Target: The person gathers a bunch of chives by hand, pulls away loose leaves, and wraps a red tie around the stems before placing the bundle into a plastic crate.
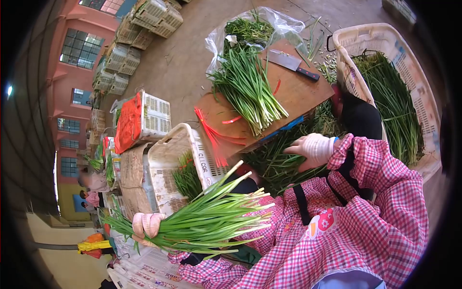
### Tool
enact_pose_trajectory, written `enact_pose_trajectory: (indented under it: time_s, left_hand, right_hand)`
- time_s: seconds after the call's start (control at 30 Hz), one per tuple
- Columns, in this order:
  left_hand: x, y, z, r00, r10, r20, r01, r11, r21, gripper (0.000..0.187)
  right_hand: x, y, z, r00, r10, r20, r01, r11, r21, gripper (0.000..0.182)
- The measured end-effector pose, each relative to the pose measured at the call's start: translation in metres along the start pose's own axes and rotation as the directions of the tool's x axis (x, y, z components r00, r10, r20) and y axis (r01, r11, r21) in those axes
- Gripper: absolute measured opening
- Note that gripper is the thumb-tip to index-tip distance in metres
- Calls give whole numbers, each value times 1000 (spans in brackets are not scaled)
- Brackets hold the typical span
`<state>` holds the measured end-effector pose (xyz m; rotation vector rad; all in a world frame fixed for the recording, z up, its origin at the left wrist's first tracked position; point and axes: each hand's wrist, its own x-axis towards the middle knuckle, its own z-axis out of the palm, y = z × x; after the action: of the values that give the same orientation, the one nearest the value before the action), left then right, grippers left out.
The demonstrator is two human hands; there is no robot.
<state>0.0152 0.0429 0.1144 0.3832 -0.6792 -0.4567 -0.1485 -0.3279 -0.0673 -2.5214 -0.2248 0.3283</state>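
A large bunch of long green stalks with pale ends (211,216) is gripped in my left hand (148,225), its fingers wrapped round the leafy part. My right hand (313,149), with white wrapping over the palm, hovers near the loose greens (284,164) below the board; its fingers are apart and nothing shows in them. On the brown board (298,96) lies another bunch of greens (250,91), beside a cleaver (288,62) with a dark handle. Red strips (214,135) hang over the board's left edge.
A white crate of greens (409,101) stands at the right. Another white crate (163,164) holds greens left of the board. A clear plastic bag (284,21) lies behind the board. Stacked crates (120,58) line the left; people (91,197) are farther off.
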Motion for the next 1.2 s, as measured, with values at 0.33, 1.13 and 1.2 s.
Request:
enact_pose_trajectory:
  time_s: [0.33,1.13,1.2]
  left_hand:
    - [-2,-9,-2,996,-67,57,69,997,-28,20]
    - [12,-60,17,998,-45,33,43,997,65,28]
    - [13,-57,16,998,-56,1,55,995,83,30]
  right_hand:
    - [49,-69,21,964,-204,-169,213,216,953,49]
    - [44,-85,52,995,-59,-75,29,-555,831,39]
    - [41,-74,61,995,-94,-42,-24,-610,792,40]
